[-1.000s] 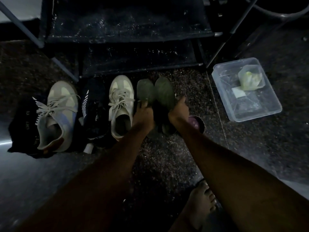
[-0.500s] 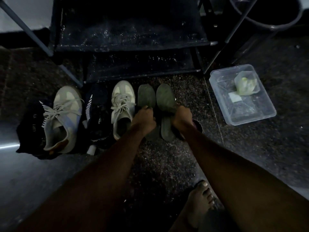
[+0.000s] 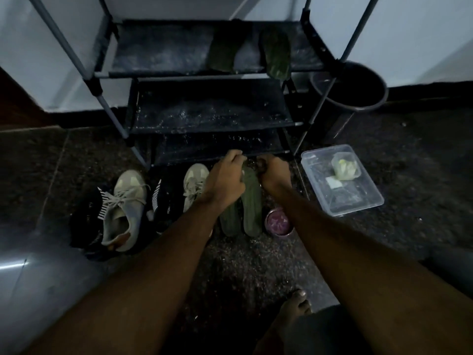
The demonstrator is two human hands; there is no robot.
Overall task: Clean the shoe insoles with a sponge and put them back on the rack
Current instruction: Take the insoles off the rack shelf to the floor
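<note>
I am observing the left hand [image 3: 225,180] curling round the toe end of the left green insole [image 3: 229,222], and the right hand [image 3: 273,174] pinching the toe of the right green insole [image 3: 252,203]. Both insoles are lying on the floor [image 3: 256,265], heels trailing back from the grips, with the shoe rack [image 3: 212,116] just beyond the knuckles. The sponge [image 3: 344,166] is sitting in a clear container [image 3: 358,201] right of the right hand.

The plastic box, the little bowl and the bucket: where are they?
plastic box [image 3: 354,201], head view, bare floor of the box.
little bowl [image 3: 267,222], head view, left rim.
bucket [image 3: 363,108], head view, front rim.
</note>
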